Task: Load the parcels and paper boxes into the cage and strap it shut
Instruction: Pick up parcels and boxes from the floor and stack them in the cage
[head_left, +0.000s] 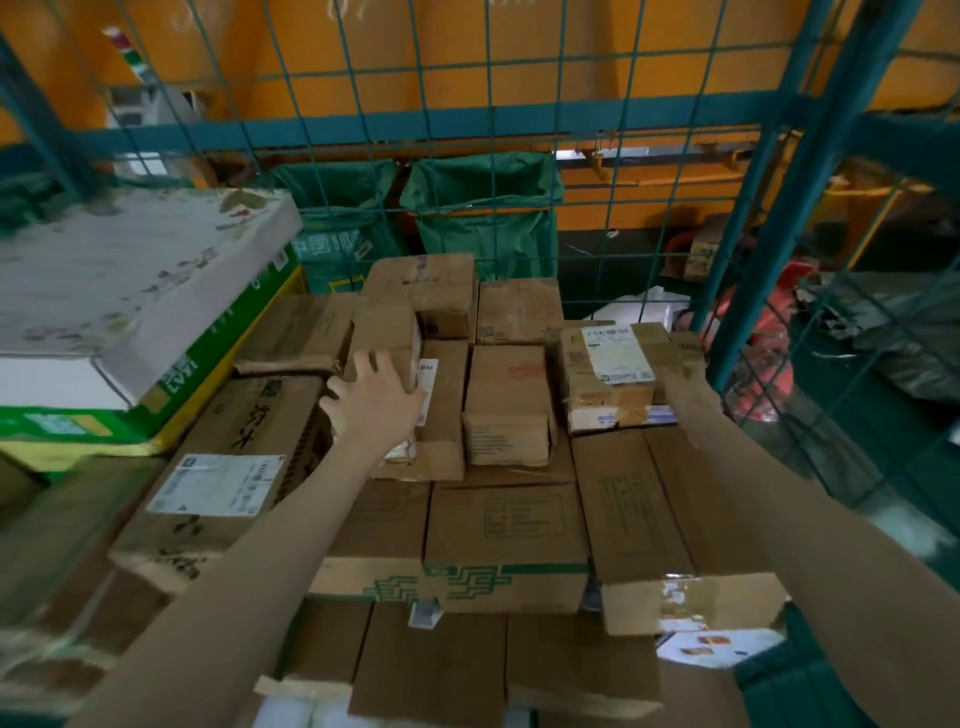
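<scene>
Here the left hand (375, 396) lies spread on a small box (387, 332), the right hand's grip hidden behind a labelled box (613, 374)

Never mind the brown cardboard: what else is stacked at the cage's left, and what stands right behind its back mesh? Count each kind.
Green fabric sacks: 2
White flat flower-printed box: 1
Green-and-yellow carton under it: 1
Total: 4
</scene>
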